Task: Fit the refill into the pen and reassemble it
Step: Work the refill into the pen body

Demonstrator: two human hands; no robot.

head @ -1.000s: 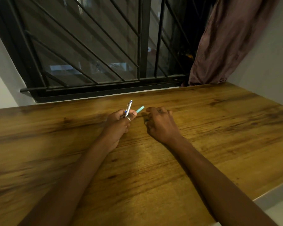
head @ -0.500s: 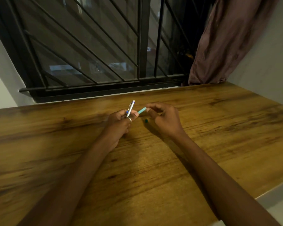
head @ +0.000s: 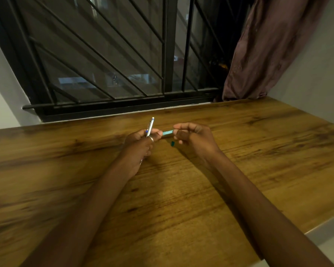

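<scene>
L grip point(head: 138, 145) holds silver pen point(head: 150, 128) tilted up, above wood counter point(head: 181, 199). R grip point(head: 196, 139) pinches teal tube point(head: 167, 132), other end at L thumb. Dark teal bit point(head: 172, 143) just below. Barred window point(head: 104, 54), curtain point(head: 268, 45) behind.

Dim warm light, soft shadows, blurred and warped toward the edges.

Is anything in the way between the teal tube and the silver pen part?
Just a thumb. The left hand grips the silver pen part, and its thumb lies between that and the teal tube, pinched by the right hand. Nothing else visible blocks it.
</scene>
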